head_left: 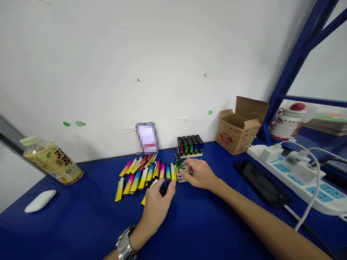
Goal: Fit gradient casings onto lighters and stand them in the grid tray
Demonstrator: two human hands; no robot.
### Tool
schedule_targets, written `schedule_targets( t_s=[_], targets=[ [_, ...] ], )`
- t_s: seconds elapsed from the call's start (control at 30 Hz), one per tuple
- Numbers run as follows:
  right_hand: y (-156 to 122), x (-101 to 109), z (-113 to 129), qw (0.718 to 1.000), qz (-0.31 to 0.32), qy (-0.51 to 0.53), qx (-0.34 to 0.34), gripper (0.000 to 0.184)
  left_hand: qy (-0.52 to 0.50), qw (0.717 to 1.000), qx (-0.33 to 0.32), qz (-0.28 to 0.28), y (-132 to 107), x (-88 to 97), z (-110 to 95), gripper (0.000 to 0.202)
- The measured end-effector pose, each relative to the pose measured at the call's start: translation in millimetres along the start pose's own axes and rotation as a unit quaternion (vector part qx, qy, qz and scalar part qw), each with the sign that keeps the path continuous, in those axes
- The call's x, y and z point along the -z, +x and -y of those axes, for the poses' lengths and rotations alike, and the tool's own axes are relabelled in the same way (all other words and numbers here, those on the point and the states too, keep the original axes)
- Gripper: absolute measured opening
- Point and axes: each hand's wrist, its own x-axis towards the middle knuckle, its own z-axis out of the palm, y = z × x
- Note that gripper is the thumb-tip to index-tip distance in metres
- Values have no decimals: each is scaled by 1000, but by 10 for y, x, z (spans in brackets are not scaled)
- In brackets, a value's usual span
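My left hand (157,202), with a metal watch on its wrist, is closed around a dark blue lighter (165,186). My right hand (199,175) reaches over a pale tray with holes (183,179), its fingertips closed at a green lighter (178,164) standing in the tray's left side. The hand covers much of that tray. Just behind stands a second rack (193,156) packed with upright lighters (191,144) in red, green and blue with black tops. Left of the trays, many colourful lighters (136,180) lie loose on the blue table (89,216).
A phone (148,139) leans against the wall. An open cardboard box (234,133) stands at the back right, near a power strip (298,180) with white cables and a black phone (261,183). At left are a drink bottle (54,160) and a white case (40,201).
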Motion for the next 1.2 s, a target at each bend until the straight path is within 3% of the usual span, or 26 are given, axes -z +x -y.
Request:
schedule_targets(
  t_s=[0.1,0.2,0.3,0.43,0.53,0.67,0.9,1.07,1.2],
  targets=[
    [-12,9,113,996,-23,55,70,27,22,999,-39,8,-9,-23,20,32],
    [-11,-7,268,989,-7,92,117,31,56,990,-132,15,-28,-46,62,30],
    [-2,-26,362,988,-17,93,118,21,100,966,-240,11,-40,-40,91,35],
    [16,17,273,987,-89,107,77,17,196,924,-323,-65,27,39,110,37],
    [21,78,102,985,-135,91,55,15,311,896,-295,-117,139,110,167,37],
    [4,87,-68,988,-131,60,61,14,430,863,-245,-103,249,147,287,38],
    [-16,-27,-71,996,-65,11,55,24,445,865,-210,-101,253,156,298,29],
    [29,44,-36,993,-41,-40,107,26,477,856,-175,-94,255,168,264,27],
    [41,78,7,993,4,-52,103,30,498,854,-132,-68,263,174,245,23]
  ],
)
